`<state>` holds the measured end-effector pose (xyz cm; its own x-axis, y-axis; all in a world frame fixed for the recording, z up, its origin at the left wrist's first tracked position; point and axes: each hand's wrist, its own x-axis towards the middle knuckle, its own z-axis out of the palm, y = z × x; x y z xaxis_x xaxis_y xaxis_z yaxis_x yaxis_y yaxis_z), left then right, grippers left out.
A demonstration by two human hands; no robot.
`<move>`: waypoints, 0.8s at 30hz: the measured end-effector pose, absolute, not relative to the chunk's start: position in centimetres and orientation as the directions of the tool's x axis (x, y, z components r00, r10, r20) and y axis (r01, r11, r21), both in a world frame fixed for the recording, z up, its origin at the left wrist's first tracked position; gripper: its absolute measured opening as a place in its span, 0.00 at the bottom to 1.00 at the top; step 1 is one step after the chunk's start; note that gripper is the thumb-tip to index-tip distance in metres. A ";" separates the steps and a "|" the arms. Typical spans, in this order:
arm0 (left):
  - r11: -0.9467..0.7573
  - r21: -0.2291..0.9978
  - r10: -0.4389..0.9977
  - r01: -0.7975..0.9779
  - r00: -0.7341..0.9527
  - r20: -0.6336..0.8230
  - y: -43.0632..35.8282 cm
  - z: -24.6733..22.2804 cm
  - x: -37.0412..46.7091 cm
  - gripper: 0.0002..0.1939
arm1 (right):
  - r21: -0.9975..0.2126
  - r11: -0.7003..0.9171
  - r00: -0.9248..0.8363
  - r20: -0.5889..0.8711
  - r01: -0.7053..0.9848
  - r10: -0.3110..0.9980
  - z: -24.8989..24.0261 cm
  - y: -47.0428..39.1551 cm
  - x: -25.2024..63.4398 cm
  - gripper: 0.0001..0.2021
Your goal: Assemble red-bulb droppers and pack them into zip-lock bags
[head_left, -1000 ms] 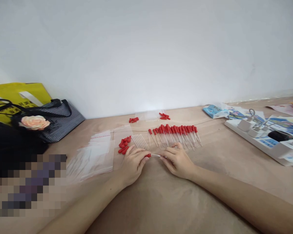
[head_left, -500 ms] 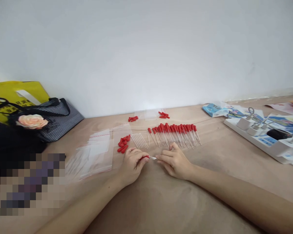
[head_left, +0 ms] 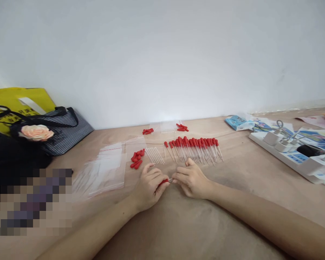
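Note:
Between thumb and fingers, my left hand (head_left: 151, 183) pinches a red rubber bulb (head_left: 164, 181). A clear glass dropper tube (head_left: 170, 180) joins the bulb's right end, and my right hand (head_left: 191, 180) is closed on that tube, most of which its fingers hide. Just beyond my hands lies a row of droppers with red bulbs (head_left: 197, 143). To its left are several bare glass tubes (head_left: 154, 155) side by side. A small heap of loose red bulbs (head_left: 137, 158) lies near my left fingertips.
Clear zip bags (head_left: 108, 169) lie at left, near a striped bag (head_left: 67, 130) and a yellow bag (head_left: 21, 97). At the back are more red bulbs (head_left: 182, 127) and bagged tubes (head_left: 168, 127). A white power strip (head_left: 289, 155) and a blue packet (head_left: 238, 122) sit at right.
My hands have come slightly closer together and the held pieces sit a little lower. Less of the glass tube shows between my fingers. The things on the table stay put.

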<state>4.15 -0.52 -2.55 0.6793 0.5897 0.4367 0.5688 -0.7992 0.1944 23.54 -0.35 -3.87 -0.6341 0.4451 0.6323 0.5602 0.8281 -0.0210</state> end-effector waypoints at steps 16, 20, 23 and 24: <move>-0.818 0.175 0.543 0.548 0.634 0.551 0.2 -2.9 3.2 0.08 | -0.152 0.805 -0.607 0.580 0.574 0.542 -3.8 -0.2 24.5 0.13; -0.828 0.199 0.527 0.524 0.607 0.595 0.2 -3.1 3.2 0.07 | -0.183 0.808 -0.590 0.597 0.560 0.544 -3.9 -0.1 24.7 0.13; -0.827 0.204 0.529 0.524 0.603 0.598 0.2 -3.0 3.4 0.06 | -0.205 0.807 -0.578 0.603 0.553 0.549 -4.0 -0.2 24.7 0.12; -0.826 0.201 0.529 0.526 0.604 0.596 0.1 -2.9 3.5 0.05 | -0.211 0.807 -0.576 0.603 0.552 0.552 -4.0 -0.2 24.6 0.12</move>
